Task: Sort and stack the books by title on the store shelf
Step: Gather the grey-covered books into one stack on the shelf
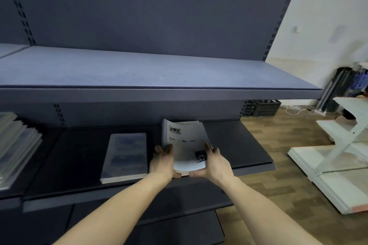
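A white paperback [185, 143] with black title text and a small dark picture is held over the dark middle shelf [239, 145], its cover bowed upward. My left hand [162, 162] grips its left edge and my right hand [214, 162] grips its right edge, thumbs under the near end. Just to the left lies a flat stack of dark blue-grey books [125, 157]. A leaning row of pale books [16, 145] fills the shelf's far left.
The upper shelf [159, 71] juts out above my hands. Beyond the shelving's right end are wood flooring [278, 165], white shelf boards [338, 175], black crates [262, 108] and dark clutter by the wall. A lower shelf [159, 225] lies beneath my forearms.
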A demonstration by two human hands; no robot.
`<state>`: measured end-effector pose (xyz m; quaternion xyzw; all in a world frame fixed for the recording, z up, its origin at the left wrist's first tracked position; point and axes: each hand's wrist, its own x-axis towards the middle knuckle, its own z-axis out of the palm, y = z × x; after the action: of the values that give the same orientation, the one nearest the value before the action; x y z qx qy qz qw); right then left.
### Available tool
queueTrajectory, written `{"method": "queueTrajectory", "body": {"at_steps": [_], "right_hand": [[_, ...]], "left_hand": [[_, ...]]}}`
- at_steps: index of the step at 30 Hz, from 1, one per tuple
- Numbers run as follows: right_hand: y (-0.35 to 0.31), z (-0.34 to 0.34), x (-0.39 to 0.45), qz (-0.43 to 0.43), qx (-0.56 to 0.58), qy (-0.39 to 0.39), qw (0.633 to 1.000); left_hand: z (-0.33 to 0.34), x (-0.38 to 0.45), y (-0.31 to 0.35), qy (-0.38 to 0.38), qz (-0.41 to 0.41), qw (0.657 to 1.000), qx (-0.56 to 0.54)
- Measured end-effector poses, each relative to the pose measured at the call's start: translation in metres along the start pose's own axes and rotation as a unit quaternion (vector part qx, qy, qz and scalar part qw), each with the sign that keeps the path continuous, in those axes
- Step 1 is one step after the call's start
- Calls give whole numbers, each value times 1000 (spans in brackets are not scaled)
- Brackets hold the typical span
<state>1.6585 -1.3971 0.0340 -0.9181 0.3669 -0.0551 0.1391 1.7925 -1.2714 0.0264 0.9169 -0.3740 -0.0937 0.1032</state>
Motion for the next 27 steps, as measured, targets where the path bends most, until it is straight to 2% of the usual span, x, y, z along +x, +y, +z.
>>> {"method": "queueTrajectory", "body": {"at_steps": [13,18,20,27], "right_hand": [[56,6,44,-67,-8,-20,998],[58,21,49,-47,80,-65,994],[53,22,53,-40,67,-91,993],[50,18,57,-8,71,-95,993]], "left_hand": [[24,12,24,-64,-56,993,-78],[24,19,32,-57,-48,992,-101],[24,21,33,-57,-49,992,-104],[23,28,42,-73,-61,995,-35]]}}
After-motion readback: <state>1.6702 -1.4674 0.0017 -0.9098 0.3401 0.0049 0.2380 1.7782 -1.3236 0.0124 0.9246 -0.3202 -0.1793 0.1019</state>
